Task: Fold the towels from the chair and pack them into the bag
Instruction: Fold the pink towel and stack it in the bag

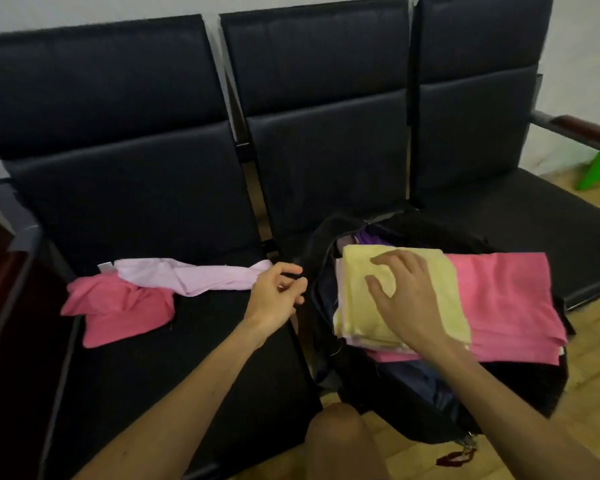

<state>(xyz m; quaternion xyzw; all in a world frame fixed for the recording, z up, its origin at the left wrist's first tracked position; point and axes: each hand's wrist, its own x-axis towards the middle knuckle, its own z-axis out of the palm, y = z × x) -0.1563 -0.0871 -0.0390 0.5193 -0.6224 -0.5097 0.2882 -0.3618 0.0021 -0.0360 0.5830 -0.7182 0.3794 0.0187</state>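
The black bag (321, 341) is sitting open at the front edge of the chair (153, 202), on its middle seat, and everything else is lying around it. The person's left hand (274, 296) is curling its fingers at the bag's left rim and seems to be pinching the dark edge there. The right hand (406, 299) is hanging over the bag's mouth with thumb and fingers spread apart, gripping nothing. Its fingertips are just reaching the folded yellow towel (355, 306), though I cannot tell if they are pressing on it.

That yellow towel is lying on top of the stack filling the bag. Under it a folded pink towel (506, 306) is sticking out over the bag's right side. A purple towel (369, 237) is showing deep in the bag's far end.

To the left of the bag, on the neighbouring seat, a pale lilac towel (187, 275) is lying twisted, with one end nearly touching the left hand. A crumpled pink towel (118, 313) is lying farther left still, partly tucked under the lilac one.
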